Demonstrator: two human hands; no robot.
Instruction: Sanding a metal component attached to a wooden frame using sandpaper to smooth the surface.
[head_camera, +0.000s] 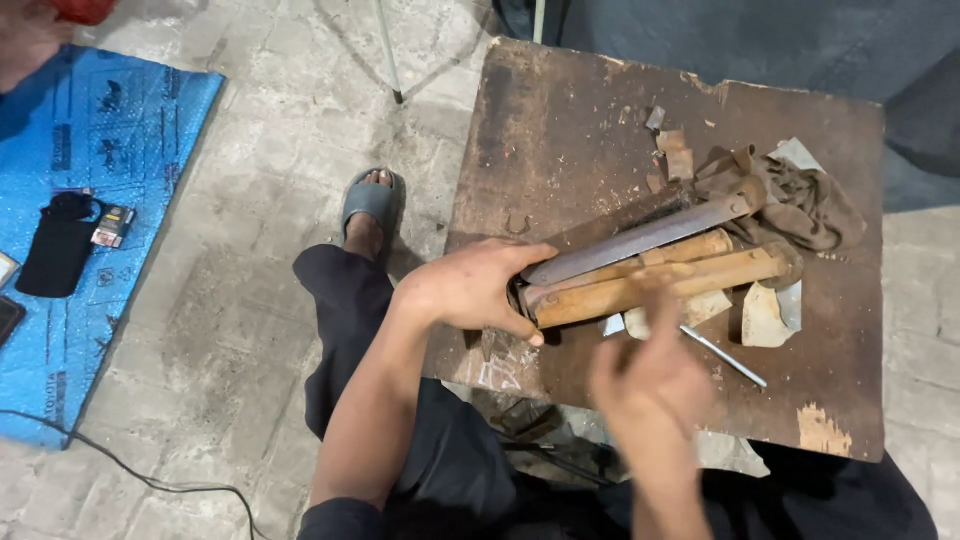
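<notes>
Left hand (478, 290) wraps the near end of bundled wooden handles (650, 280), long axis pointing right and slightly away. Blurred right hand (650, 385), grip unreadable, hovers by the worktop's (560, 130) near edge.

A worn brown wooden table (560, 130) carries a bundle of long wooden rods and a flat metal bar (650, 268) at its middle. Behind the bundle's right end lies a crumpled brown rag (815, 205); before the bundle lie pale paper scraps (765, 318) and a thin metal rod (722, 355). The left hand (475, 290) clasps the bundle's left end; the right hand (650, 385) hovers just before it.
</notes>
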